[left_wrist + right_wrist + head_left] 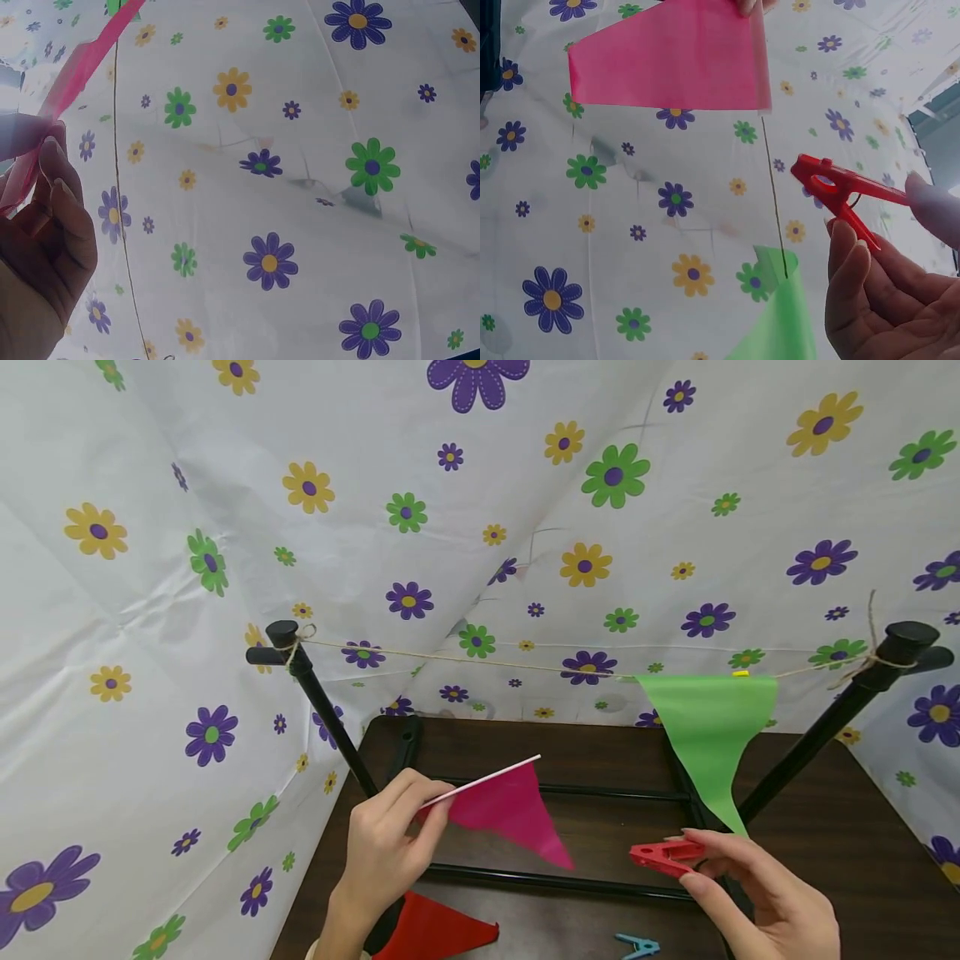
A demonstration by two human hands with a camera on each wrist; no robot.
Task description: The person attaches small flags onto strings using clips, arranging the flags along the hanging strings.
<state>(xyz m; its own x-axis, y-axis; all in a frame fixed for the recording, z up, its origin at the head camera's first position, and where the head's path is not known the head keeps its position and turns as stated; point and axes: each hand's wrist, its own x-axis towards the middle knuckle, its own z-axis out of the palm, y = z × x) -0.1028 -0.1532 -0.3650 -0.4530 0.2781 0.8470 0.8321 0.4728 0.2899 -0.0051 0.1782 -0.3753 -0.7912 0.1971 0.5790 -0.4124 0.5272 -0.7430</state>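
My left hand pinches a pink pennant by the left end of its folded top edge, so its point hangs down. In my right hand, thumb and fingers grip a red clothespin by its handles; its tip points left, toward the pennant. The right wrist view also shows the red clothespin between thumb and fingers. A string runs above both hands. From its right part hangs a green pennant, with a small yellow clothespin at its top edge.
Black posts at left and right carry the string ends. A red pennant and a blue clothespin lie low in the head view. Black frame bars cross the dark table. A flowered sheet hangs behind.
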